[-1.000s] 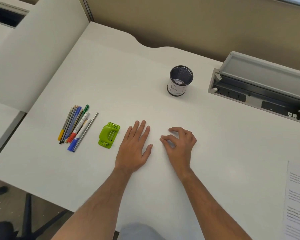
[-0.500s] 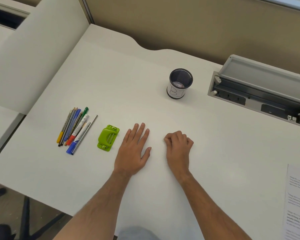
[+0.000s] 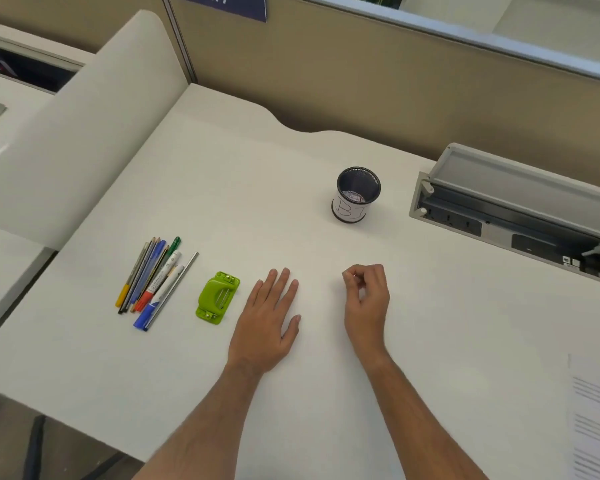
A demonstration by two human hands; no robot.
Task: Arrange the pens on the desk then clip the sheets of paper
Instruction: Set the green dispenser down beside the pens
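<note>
- Reading the pens [image 3: 155,280] first: they lie flat in a tight bundle on the left of the desk [image 3: 222,161], side by side, with their long axes on one shared diagonal
- Their near ends point toward me and to the left, their far ends away and to the right; a green-capped end reaches farthest out
- The green clip [image 3: 218,297] lies just right of the bundle, not touching it, on roughly the same diagonal
- My left hand [image 3: 267,320] rests flat on the desk just beside the clip, fingers straight, holding nothing
- My right hand [image 3: 366,299] sits near the left one, fingers curled in toward the thumb, and I see nothing held between them
- The paper [image 3: 596,417] lies well apart at the near right edge, partly out of frame and unclipped; I cannot tell how many sheets there are
- I judge the pens done, since they already sit lined up, so clipping comes next
- That move calls for my right hand to bring the paper to the middle and square it, while my left takes the clip
- The cup [image 3: 357,195] stands upright beyond both hands, well away from the pens
</note>
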